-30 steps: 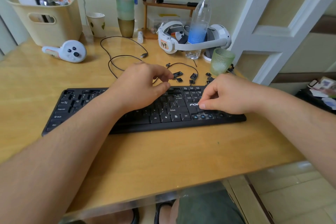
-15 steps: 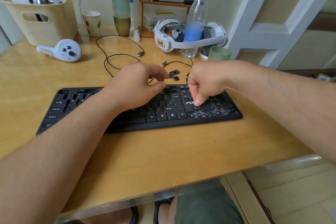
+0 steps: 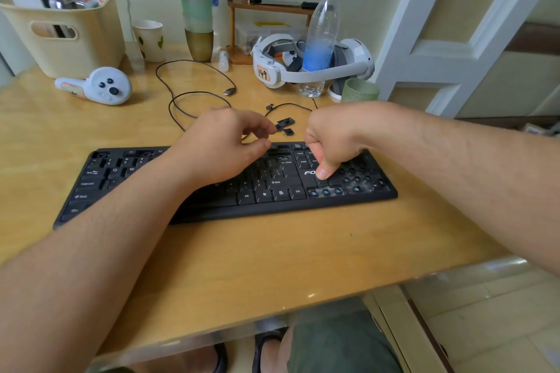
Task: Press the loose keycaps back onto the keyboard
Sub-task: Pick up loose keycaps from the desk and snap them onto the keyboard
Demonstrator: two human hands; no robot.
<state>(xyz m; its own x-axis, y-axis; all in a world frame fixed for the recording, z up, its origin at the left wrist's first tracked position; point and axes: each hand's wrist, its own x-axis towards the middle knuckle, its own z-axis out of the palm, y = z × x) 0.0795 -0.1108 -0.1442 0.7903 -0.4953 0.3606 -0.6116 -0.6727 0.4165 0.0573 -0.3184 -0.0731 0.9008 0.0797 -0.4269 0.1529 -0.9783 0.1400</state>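
The keyboard (image 3: 212, 188) lies near on the table (image 3: 272, 251). Right hand (image 3: 330, 142), fingers curled, thumbs a keycap down; left hand (image 3: 224, 145) hovers, its grip relaxed. Many right-end sockets are bare; loose keycaps (image 3: 286, 126) wait behind. Much is left.

The scene is evenly and softly lit, with no harsh shadows; only a faint shade lies under the keyboard (image 3: 230, 188) and the forearms. Pale glare streaks the glossy bench (image 3: 272, 251) near its far edge and its front lip. Wide-angle distortion bends the door frame (image 3: 424, 39) and stretches the forearms at the lower corners. Slight blur softens the right hand (image 3: 336, 142) and the bottle (image 3: 321, 39).
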